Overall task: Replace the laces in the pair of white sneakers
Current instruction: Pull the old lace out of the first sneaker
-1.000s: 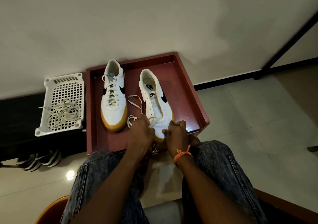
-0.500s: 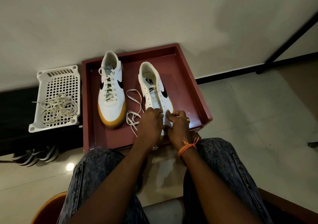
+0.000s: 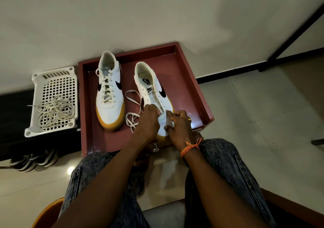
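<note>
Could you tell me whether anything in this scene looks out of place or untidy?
Little stands out. The right sneaker has bare eyelets, and its lace trails loose over the red tray beside it, where both hands work. A tangle of laces lies in the white basket. The left sneaker is laced.

Both forearms reach forward from the lap, close together. The left hand [image 3: 149, 121] is turned palm down, its fingers curled, and the fingertips press on the sneaker [image 3: 154, 94] near the toe. The right hand [image 3: 178, 124] is just beside it, fingers bent, thumb against the same sneaker. An orange thread [image 3: 190, 148] is tied around the right wrist.
</note>
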